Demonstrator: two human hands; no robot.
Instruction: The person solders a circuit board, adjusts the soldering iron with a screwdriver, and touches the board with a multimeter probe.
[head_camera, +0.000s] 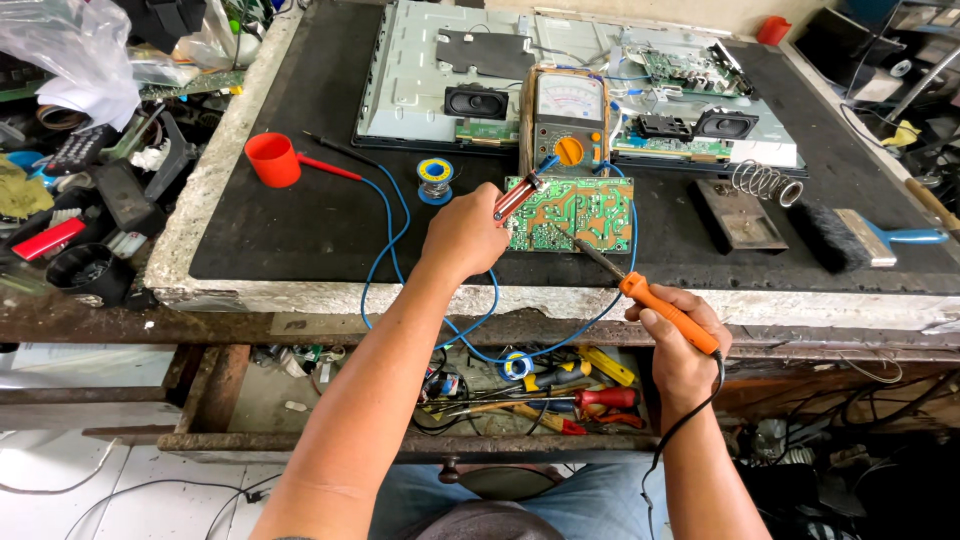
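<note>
Looking down from the head view, we logged the green circuit board (572, 212) lying flat on the black bench mat (300, 220), just in front of the analog multimeter (566, 120), and ahead of both hands. The left hand (466, 236) sat at the board's left edge, fingers curled shut around a red desoldering pump (517, 196), its tip angled up and right over the board's upper left corner. The right hand (678, 345) was lower and nearer the body, off the bench edge, fingers wrapped closed on the orange handle of a soldering iron (640, 296). The iron's long axis ran diagonally from that hand up and left, its dark tip reaching the board's lower middle; we couldn't tell whether it touched. So the left hand was the nearer one to the board, practically against it, while the right hand reached it only through the iron's length. We judged the two tool tips to be apart, pump near the top left, iron lower and more central. A solder spool (435, 177) lay just left of the board, a red cup (272, 159) further left, and a blue-handled brush (868, 238) well to the right. An open drawer of tools (560, 395) sat below the bench between the forearms.
</note>
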